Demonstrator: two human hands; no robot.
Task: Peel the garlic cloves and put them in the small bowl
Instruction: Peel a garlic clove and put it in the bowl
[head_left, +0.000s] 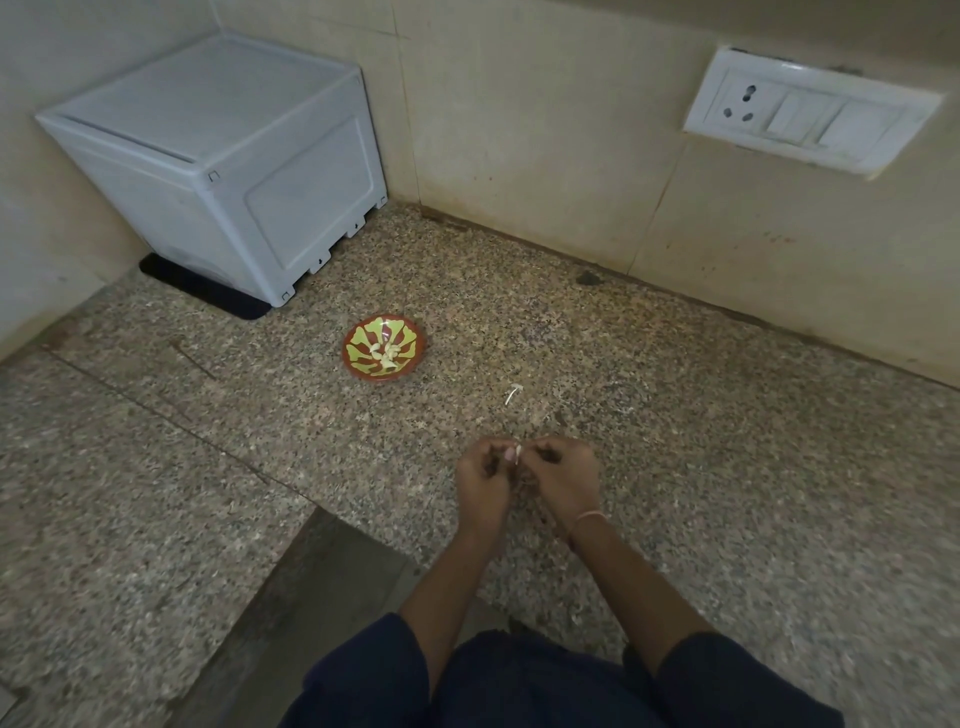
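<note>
A small pale garlic clove (518, 453) is pinched between the curled fingertips of the left hand (484, 480) and the right hand (567, 475), held close together over the speckled granite bench (727, 467). A white peel scrap (512, 395) lies just beyond. Farther back stands the small red, green-patterned bowl (356, 345), with peeled cloves (387, 356) inside.

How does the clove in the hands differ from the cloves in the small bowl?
The held clove is pinched between the left hand and right hand above the counter. The bowl cloves lie loose inside the small bowl. The held clove is one piece, mostly hidden by the hands, while the bowl cloves are several and in plain view. Both look pale. Whether the held clove is fully peeled cannot be told.
</note>
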